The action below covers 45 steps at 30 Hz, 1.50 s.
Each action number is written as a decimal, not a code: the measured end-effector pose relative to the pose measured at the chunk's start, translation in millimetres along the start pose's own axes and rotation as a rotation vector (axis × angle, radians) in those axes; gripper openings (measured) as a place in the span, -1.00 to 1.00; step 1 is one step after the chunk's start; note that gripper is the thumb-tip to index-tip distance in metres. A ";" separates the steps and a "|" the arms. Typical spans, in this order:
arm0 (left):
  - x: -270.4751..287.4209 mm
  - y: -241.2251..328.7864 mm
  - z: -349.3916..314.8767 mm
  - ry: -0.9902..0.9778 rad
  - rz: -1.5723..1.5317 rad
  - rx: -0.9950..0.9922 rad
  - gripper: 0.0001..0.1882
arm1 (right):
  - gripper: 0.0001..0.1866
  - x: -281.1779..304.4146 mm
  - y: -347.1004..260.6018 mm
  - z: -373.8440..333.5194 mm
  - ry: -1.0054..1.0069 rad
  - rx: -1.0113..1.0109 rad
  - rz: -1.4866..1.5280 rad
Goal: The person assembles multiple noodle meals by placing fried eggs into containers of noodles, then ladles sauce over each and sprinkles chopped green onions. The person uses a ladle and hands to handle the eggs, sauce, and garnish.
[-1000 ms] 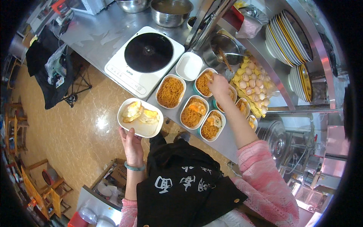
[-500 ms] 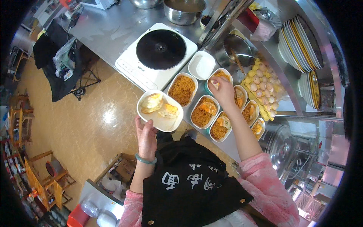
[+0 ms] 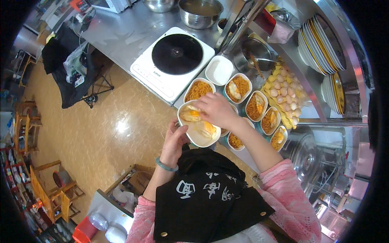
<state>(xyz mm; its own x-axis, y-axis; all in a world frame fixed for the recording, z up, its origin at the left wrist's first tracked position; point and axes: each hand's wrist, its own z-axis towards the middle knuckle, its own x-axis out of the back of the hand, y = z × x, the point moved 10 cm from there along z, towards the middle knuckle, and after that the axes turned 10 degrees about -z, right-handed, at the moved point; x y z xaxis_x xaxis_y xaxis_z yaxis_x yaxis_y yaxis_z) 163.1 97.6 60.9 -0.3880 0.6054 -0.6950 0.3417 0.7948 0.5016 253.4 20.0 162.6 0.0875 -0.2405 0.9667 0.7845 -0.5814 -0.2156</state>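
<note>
Tray (image 3: 193, 128): mid-frame, cradled between the hands.
Fried eggs (image 3: 209, 129): 2 in the tray, 1 by the right fingertips, 1 lower right.
Left hand (image 3: 173, 141): gripping the tray's left rim, thumb above, fingers beneath; I judge this keeps it level and its top open.
Right hand (image 3: 221, 111): fingers bent into the tray; I cannot tell remotely whether they pinch an egg, since the hand blocks my view.
Tubs (image 3: 251, 86): 4 right of centre show noodles (image 3: 254, 110) with egg; packed close, probably for easy reach.
Hob (image 3: 177, 54): upper centre, beside the white tub (image 3: 219, 70).
Writing: white characters on the apron (image 3: 210, 202), lower centre; dark lettering on the hob.
</note>
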 end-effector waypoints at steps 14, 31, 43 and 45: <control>39.1 0.1 -12.9 0.128 -0.013 -0.035 -0.41 | -0.67 -44.9 110.3 -56.6 0.036 -0.999 1.057; 83.3 53.5 -29.0 0.156 -0.038 -0.256 -0.43 | -0.73 -118.3 156.9 -28.4 0.025 -1.022 0.377; 47.3 34.8 -13.0 0.082 -0.053 -0.183 -0.51 | -0.74 -29.5 -15.8 4.9 -0.033 -0.195 0.273; 38.6 25.2 -12.2 0.070 -0.030 -0.151 -0.48 | -0.72 -31.6 -24.2 0.7 -0.013 -0.229 0.231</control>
<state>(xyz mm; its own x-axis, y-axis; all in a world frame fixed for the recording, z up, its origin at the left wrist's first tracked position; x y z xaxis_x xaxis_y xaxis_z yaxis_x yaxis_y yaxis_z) 146.3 141.4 52.9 -0.4569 0.5786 -0.6756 0.1988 0.8068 0.5564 232.1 42.3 137.3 0.2565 -0.3772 0.8899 0.5844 -0.6728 -0.4537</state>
